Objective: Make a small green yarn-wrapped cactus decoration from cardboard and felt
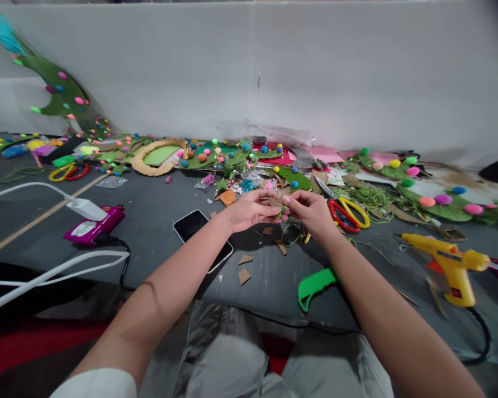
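Over the middle of the table, my left hand (251, 211) and my right hand (311, 214) meet at the fingertips. Between them is a small brown cardboard piece (276, 203) with bits of green and pink on it, partly hidden by the fingers. My left hand holds it from the left, and my right thumb and index finger pinch its right edge. Below lies a loop of green yarn (291, 235). Red-and-yellow scissors (348, 214) rest just right of my right hand. A phone (191, 225) lies partly under my left forearm.
A yellow glue gun (448, 257) lies at right, a purple glue gun (95, 225) at left with white cables. Near the front are a green plastic handle (315, 284) and cardboard scraps (244, 275). Pom-pom-covered green shapes (448, 204) and a tan ring (143, 160) line the back.
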A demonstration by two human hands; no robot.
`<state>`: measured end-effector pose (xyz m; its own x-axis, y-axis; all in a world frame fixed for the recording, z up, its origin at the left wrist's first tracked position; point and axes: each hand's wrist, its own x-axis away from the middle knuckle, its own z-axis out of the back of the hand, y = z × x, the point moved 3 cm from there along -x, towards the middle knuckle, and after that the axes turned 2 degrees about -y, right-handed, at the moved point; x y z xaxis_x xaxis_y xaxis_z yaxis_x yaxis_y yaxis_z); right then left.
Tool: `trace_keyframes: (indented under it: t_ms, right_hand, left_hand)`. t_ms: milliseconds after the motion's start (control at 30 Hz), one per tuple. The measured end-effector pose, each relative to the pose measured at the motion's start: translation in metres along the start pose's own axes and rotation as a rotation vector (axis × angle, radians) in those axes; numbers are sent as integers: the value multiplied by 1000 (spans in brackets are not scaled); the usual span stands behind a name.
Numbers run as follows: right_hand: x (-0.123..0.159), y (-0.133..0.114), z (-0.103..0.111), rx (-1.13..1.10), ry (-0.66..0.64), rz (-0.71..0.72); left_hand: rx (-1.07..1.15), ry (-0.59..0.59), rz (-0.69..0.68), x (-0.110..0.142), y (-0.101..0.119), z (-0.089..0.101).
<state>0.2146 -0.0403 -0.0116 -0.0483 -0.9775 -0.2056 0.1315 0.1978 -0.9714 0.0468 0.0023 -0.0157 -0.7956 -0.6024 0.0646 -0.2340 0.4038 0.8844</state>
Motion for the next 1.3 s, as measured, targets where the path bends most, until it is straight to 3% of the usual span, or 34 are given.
trace_keyframes:
  t_ms: [200, 333, 733, 933, 1300]
  right_hand:
    - [0, 2, -6, -39, -6, -17]
    - [0, 3, -7, -68, -7, -3]
    - [1, 4, -7, 322, 37, 235]
    - [2, 8, -11, 335, -35, 189]
    - [0, 7, -13, 183, -21, 56]
  left_hand:
    - [-51, 37, -21, -2, -2, 0]
    - [0, 145, -78, -5, -4, 4]
    - [34, 327, -155, -8, -1, 8]
    - [-39, 370, -184, -9, 0, 8]
    - [-260, 455, -280, -8, 0, 9]
